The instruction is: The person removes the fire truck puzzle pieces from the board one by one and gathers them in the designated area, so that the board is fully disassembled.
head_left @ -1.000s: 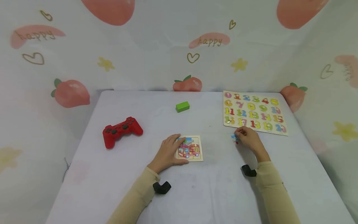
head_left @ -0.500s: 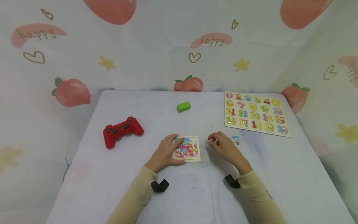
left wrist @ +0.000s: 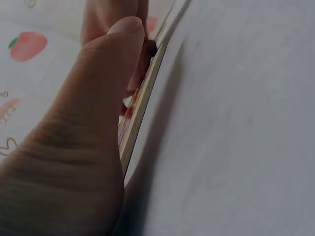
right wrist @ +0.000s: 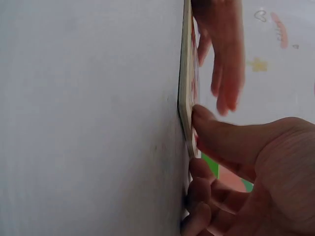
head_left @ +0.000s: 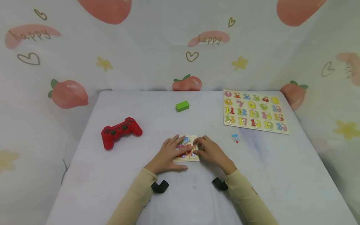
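Observation:
A small square wooden jigsaw puzzle (head_left: 186, 159) with a colourful vehicle picture lies on the white table. My left hand (head_left: 167, 156) spreads over its left part, fingers reaching across the picture and thumb held off to the near side. At the puzzle's right edge, my right hand (head_left: 212, 153) grips with thumb and index finger. The right wrist view shows the thumb (right wrist: 221, 137) on the board's face and the other fingers curled beside its corner. Off to the right lies a loose blue and white puzzle piece (head_left: 235, 138) with a red spot.
A red game controller (head_left: 121, 132) lies on the left of the table (head_left: 194, 200). Farther back is a green block (head_left: 182, 106). A number puzzle board (head_left: 254, 111) occupies the back right. Patterned fabric (head_left: 154, 62) hangs behind and along the sides.
My right hand has left the loose piece and come left to the puzzle's right edge. The left hand's fingers have shifted farther across the picture. The loose piece remains on the table.

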Tool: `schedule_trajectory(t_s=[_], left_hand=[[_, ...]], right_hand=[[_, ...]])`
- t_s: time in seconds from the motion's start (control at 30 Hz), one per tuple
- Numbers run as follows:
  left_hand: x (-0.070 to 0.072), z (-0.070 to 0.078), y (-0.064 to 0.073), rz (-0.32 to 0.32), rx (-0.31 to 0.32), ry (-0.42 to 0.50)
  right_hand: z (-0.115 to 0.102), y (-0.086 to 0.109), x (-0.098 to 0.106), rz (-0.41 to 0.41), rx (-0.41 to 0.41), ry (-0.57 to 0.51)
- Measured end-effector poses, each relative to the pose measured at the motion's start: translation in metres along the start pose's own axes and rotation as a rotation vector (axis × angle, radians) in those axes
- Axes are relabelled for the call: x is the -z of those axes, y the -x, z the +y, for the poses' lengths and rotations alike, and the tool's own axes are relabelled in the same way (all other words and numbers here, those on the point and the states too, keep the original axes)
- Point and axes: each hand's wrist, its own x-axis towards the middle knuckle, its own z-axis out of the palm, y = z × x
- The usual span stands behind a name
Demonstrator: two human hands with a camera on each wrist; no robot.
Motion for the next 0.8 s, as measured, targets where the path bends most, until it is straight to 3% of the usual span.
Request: schedule_trajectory(t_s=[0.17, 0.8], left_hand=[[-0.0020, 0.0047, 0.0003, -0.035, -0.068, -0.080], [-0.0023, 0.0052, -0.0017, 0.022, -0.035, -0.058]], right_hand=[[-0.0003, -0.0018, -0.0011, 0.011, -0.014, -0.046], [-0.0025, -0.0077, -0.0043, 0.084, -0.030, -0.174]])
